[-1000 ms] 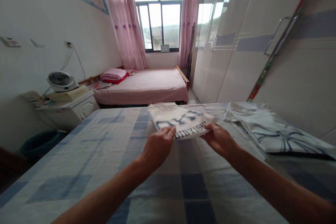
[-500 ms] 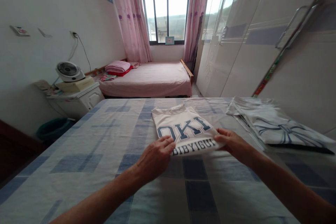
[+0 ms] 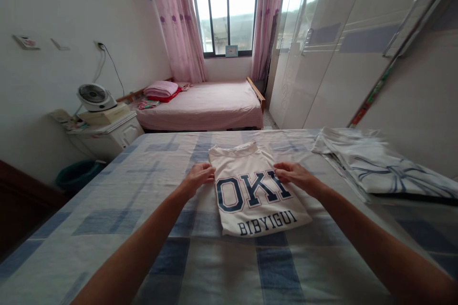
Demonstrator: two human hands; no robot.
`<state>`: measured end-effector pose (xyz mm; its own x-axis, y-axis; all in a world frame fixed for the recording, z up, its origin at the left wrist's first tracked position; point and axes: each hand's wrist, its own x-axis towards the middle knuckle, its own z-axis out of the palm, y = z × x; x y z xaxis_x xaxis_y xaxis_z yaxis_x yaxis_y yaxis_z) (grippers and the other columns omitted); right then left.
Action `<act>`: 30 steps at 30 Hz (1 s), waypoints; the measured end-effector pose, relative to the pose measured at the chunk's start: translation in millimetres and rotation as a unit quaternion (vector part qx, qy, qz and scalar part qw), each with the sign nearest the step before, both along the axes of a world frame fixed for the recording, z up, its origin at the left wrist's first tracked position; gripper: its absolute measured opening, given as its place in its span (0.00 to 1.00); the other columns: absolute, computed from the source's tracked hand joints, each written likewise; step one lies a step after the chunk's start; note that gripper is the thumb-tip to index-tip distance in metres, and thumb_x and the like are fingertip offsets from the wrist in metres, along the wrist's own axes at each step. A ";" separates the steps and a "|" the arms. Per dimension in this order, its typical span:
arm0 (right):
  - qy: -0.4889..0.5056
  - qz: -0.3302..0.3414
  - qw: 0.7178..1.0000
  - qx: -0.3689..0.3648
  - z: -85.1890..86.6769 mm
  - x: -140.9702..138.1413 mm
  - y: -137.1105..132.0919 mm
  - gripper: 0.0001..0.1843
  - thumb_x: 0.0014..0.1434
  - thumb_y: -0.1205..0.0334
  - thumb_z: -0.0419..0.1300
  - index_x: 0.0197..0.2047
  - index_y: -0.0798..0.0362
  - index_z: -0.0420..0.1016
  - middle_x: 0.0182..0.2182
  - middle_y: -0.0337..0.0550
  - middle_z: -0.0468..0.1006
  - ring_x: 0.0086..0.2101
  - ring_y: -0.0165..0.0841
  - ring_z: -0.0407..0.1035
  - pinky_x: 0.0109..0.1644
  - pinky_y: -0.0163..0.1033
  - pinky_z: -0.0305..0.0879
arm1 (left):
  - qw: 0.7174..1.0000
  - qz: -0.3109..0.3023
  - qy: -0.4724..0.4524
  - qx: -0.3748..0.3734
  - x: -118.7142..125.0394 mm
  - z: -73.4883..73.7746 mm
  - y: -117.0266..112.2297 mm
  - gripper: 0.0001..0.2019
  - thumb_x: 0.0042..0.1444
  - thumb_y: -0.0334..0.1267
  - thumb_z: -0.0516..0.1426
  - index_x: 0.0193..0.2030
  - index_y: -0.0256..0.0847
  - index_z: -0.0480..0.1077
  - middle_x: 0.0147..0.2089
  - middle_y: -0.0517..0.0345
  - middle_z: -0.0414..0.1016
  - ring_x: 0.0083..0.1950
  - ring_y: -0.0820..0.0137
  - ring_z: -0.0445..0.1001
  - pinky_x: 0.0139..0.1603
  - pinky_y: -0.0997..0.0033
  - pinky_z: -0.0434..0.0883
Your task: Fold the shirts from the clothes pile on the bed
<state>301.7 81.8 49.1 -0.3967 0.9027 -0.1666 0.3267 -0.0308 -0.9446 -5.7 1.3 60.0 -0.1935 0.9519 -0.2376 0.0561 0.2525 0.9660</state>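
Observation:
A folded white T-shirt (image 3: 246, 219) with dark "OKI" and "BIBYIGUI" lettering lies on the checked bedsheet (image 3: 136, 243), its collar toward the window. My left hand (image 3: 199, 175) pinches the shirt's left edge below the collar, fingers closed. On the opposite edge, my right hand (image 3: 293, 176) also grips the fabric between thumb and fingers, covering part of the last large letter. The fingertips of both hands are partly hidden against the cloth.
To the right lies a stack of folded white clothes (image 3: 386, 167), the top one with a blue bow print. A pink bed (image 3: 214, 105) stands beyond, near the window. On the left a fan (image 3: 96, 96) sits above a cabinet (image 3: 121, 133); a wardrobe (image 3: 322, 71) lines the right.
Both hands have moved from the shirt's lower part up to its side edges nearer the collar. The shirt's lower end now lies flat and extends closer to me.

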 end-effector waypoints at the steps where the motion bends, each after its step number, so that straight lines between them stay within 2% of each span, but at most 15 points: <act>1: 0.016 -0.003 1.000 -0.011 -0.5 -5.6 4.2 0.18 0.46 0.56 0.64 0.39 0.58 0.72 0.25 0.37 0.72 0.24 0.24 0.64 0.29 0.31 0.63 | 1.000 0.014 -0.025 -0.006 0.7 -1.2 6.3 0.13 0.40 0.42 0.64 0.28 0.34 0.71 0.30 0.53 0.76 0.33 0.68 0.75 0.39 0.69 0.71; 4: 0.040 -0.015 0.999 -0.021 -3.6 -16.7 12.7 0.18 0.45 0.56 0.65 0.38 0.58 0.72 0.25 0.37 0.71 0.24 0.23 0.63 0.27 0.29 0.61 | 0.992 0.065 -0.106 -0.035 0.3 -5.6 24.2 0.12 0.42 0.40 0.64 0.29 0.34 0.70 0.30 0.53 0.76 0.29 0.73 0.73 0.33 0.75 0.71; 7: 0.021 -0.044 0.999 0.002 -11.0 -22.6 18.3 0.18 0.47 0.53 0.63 0.38 0.57 0.73 0.23 0.36 0.70 0.22 0.23 0.61 0.22 0.28 0.56 | 0.985 0.083 -0.137 -0.060 -1.8 -14.2 37.8 0.13 0.44 0.42 0.64 0.29 0.34 0.69 0.26 0.56 0.74 0.23 0.77 0.69 0.23 0.80 0.65; 10: -0.035 -0.048 0.997 0.045 -17.5 -27.7 21.5 0.16 0.47 0.52 0.62 0.35 0.56 0.74 0.21 0.35 0.70 0.21 0.24 0.60 0.21 0.29 0.53 | 0.993 0.060 -0.098 -0.039 -0.3 -26.8 45.5 0.16 0.43 0.47 0.64 0.29 0.34 0.71 0.21 0.60 0.71 0.18 0.78 0.64 0.16 0.81 0.58; 12: -0.074 -0.023 0.993 0.091 -18.9 -31.7 22.3 0.13 0.48 0.54 0.60 0.30 0.56 0.74 0.22 0.36 0.71 0.23 0.25 0.62 0.24 0.30 0.54 | 0.997 0.046 -0.060 0.010 3.0 -35.7 49.3 0.17 0.40 0.47 0.65 0.30 0.33 0.72 0.21 0.60 0.71 0.19 0.77 0.65 0.17 0.80 0.59; 15: -0.112 -0.007 0.981 0.161 -19.0 -37.6 23.0 0.10 0.49 0.58 0.56 0.24 0.55 0.71 0.21 0.35 0.70 0.25 0.26 0.62 0.28 0.31 0.55 | 0.994 0.059 0.012 0.088 8.2 -45.8 54.2 0.15 0.40 0.45 0.63 0.29 0.33 0.73 0.23 0.59 0.73 0.22 0.74 0.67 0.21 0.78 0.62; 18: -0.078 -0.026 0.982 0.172 -20.0 -41.1 24.2 0.09 0.49 0.59 0.55 0.23 0.54 0.68 0.20 0.33 0.67 0.25 0.26 0.61 0.29 0.31 0.56 | 0.987 0.082 0.066 0.118 10.3 -49.5 56.5 0.13 0.43 0.44 0.61 0.28 0.33 0.73 0.24 0.60 0.73 0.24 0.74 0.67 0.21 0.79 0.62; 20: 0.008 -0.027 0.994 0.110 -20.7 -41.4 24.5 0.09 0.50 0.58 0.55 0.29 0.55 0.71 0.23 0.35 0.71 0.26 0.27 0.63 0.30 0.32 0.59 | 0.987 0.081 0.054 0.128 10.6 -48.9 56.4 0.15 0.45 0.45 0.61 0.33 0.33 0.73 0.28 0.58 0.75 0.26 0.73 0.69 0.23 0.78 0.64; 22: 0.101 -0.024 0.994 0.026 -20.4 -40.6 24.0 0.17 0.50 0.57 0.56 0.43 0.55 0.71 0.29 0.37 0.74 0.28 0.28 0.66 0.31 0.32 0.62 | 0.988 0.062 0.025 0.136 10.8 -47.8 55.9 0.18 0.46 0.46 0.61 0.39 0.34 0.73 0.33 0.55 0.77 0.29 0.71 0.71 0.27 0.77 0.67; 25: 0.176 -0.017 0.984 -0.034 -18.3 -39.4 21.8 0.37 0.49 0.59 0.60 0.62 0.52 0.57 0.37 0.39 0.76 0.29 0.27 0.68 0.32 0.32 0.65 | 0.991 0.044 -0.002 0.129 11.7 -47.7 56.0 0.21 0.46 0.45 0.62 0.45 0.35 0.70 0.39 0.52 0.77 0.32 0.70 0.74 0.31 0.74 0.71; 27: 0.184 -0.004 0.982 -0.036 -16.6 -39.8 20.3 0.42 0.47 0.62 0.60 0.65 0.51 0.54 0.41 0.40 0.77 0.29 0.26 0.68 0.32 0.31 0.65 | 0.992 0.048 -0.005 0.119 12.5 -48.5 56.4 0.22 0.44 0.43 0.64 0.45 0.35 0.70 0.39 0.51 0.78 0.32 0.70 0.74 0.32 0.74 0.71; 30: 0.162 -0.009 0.987 0.003 -15.0 -41.9 19.3 0.37 0.46 0.66 0.58 0.62 0.52 0.63 0.44 0.40 0.77 0.30 0.26 0.69 0.33 0.31 0.66 | 0.989 0.036 -0.042 0.137 15.2 -48.0 55.6 0.24 0.44 0.40 0.64 0.49 0.36 0.68 0.40 0.52 0.78 0.33 0.69 0.75 0.34 0.72 0.72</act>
